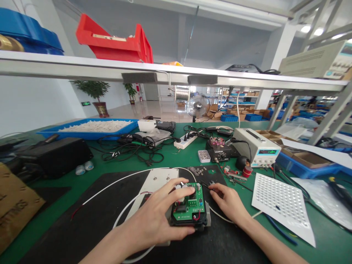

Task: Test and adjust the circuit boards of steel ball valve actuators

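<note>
My left hand [158, 209] is wrapped around a black housing with a green circuit board [189, 209] in it. Its thumb presses the near side while the fingers reach over the top of the board. Capacitors, a header and a short red wire show on the board. Just right of the housing, my right hand [229, 201] pinches a thin dark tool [204, 183] that looks like tweezers, its tip pointing toward the board. A white cable [132, 201] loops around the housing over the black mat [90, 212]. Part of the board is hidden under my left fingers.
A power supply [255, 148], a black soldering station [220, 151] and a tin of small parts [204, 156] stand behind. At right lies a white perforated sheet [283, 205]. Tangled black cables [132, 141] and a blue tray [55, 134] are at back left. A shelf [170, 71] crosses overhead.
</note>
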Available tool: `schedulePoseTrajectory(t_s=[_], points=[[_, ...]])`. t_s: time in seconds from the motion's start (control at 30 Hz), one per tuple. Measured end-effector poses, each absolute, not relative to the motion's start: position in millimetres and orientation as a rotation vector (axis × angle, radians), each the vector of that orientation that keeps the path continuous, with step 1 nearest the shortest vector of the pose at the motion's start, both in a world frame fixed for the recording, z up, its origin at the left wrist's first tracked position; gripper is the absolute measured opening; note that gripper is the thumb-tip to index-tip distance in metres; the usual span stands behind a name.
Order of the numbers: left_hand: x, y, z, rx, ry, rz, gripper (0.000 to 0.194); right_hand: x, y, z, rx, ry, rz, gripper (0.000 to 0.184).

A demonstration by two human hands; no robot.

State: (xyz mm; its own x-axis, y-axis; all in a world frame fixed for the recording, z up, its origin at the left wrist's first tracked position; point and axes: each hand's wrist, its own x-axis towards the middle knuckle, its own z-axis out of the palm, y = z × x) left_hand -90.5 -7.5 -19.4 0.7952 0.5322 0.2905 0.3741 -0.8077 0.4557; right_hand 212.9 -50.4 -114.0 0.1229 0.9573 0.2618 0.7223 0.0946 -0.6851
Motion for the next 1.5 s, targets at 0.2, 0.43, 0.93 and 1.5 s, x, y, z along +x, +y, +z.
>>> schedulePoseTrajectory(t_s=[0.2,0.43,0.93,1.5], points=[[-88.7,-7.4,-17.1,2.609,0.672,0.601,0.081,212.5,-49.5,-114.4,-1.678,-1.647,0.412,0.023],[-87.6,-8.3,-15.4,2.603,0.643,0.627,0.081,211.7,-50.7,-112.0,-1.677,-1.645,0.412,0.025],[-88.0,-8.5,-15.3,2.593,0.638,0.630,0.079,213.2,-49.8,-116.0,-1.679,-1.647,0.407,0.026],[-87.9,-8.0,-14.1,2.588,0.625,0.637,0.080,212.9,-49.8,-114.4,-1.687,-1.647,0.414,0.027]])
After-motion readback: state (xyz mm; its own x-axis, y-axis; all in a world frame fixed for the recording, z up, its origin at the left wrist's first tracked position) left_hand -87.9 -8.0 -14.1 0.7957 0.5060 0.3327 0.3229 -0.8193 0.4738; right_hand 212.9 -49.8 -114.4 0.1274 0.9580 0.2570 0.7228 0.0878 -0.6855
